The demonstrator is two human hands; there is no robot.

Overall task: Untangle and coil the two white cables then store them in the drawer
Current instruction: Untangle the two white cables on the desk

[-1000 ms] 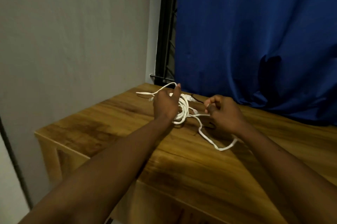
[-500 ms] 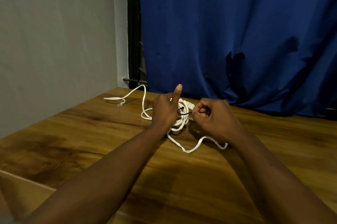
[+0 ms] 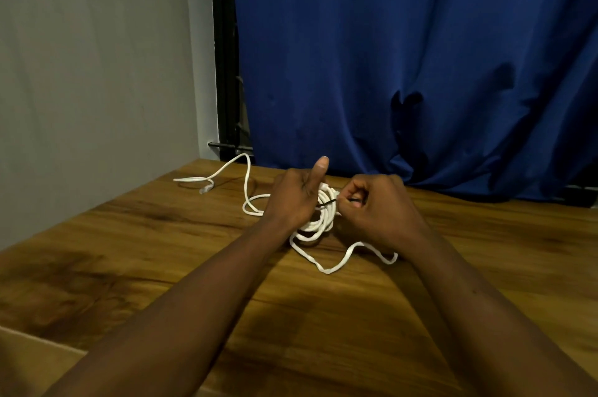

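A: Where are the cables (image 3: 318, 218) found?

B: In a white bundle on the table (image 3: 161, 267), toward its far edge, between the two hands. One loose run is trailed off to the far left corner, where a plug (image 3: 206, 189) lies; another loop is laid out nearer, below the right hand (image 3: 372, 209).

A: And how are the hands set?

B: The left hand (image 3: 296, 199) is closed around the bundle, thumb raised. The right-hand fingers are curled tight, pinched on a thin dark tie (image 3: 333, 201) stretched across to the bundle.

A: How might this step best be done?

B: The tie should probably be eased free in small pulls while the bundle is kept steady, so that no strand is dragged into a tighter knot. Only then can the two cables be told apart and coiled.

A: Is anything in the way?

B: A blue curtain (image 3: 404, 57) hangs just behind the far edge, and a grey wall (image 3: 97, 57) stands to the left. No drawer can be seen from here.
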